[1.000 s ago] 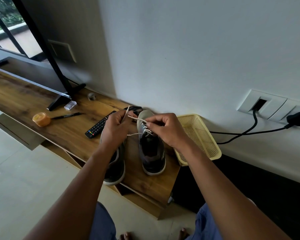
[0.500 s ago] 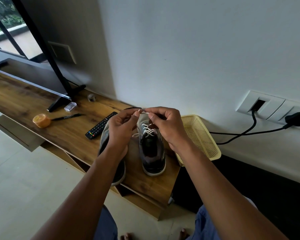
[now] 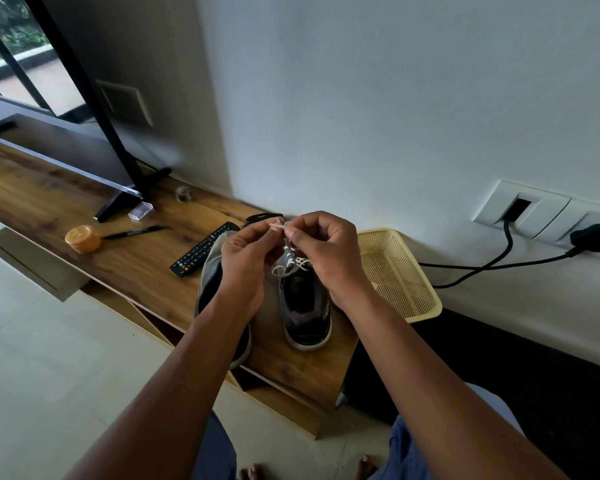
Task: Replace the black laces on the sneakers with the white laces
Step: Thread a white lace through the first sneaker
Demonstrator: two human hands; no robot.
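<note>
Two dark grey sneakers stand side by side on the wooden shelf, toes toward the wall. The right sneaker carries a white lace threaded through its upper eyelets. Above that shoe my left hand and my right hand meet, both pinching the ends of the white lace between their fingertips. The left sneaker is mostly hidden under my left forearm. A black lace lies by the wall behind my hands.
A yellow perforated basket sits right of the shoes at the shelf's end. A TV remote, a pen, an orange round container and a TV stand foot lie to the left. Cables run from wall sockets.
Both hands have risen from the right sneaker's eyelets and come together above the shoe, drawing the white lace ends up between the fingertips.
</note>
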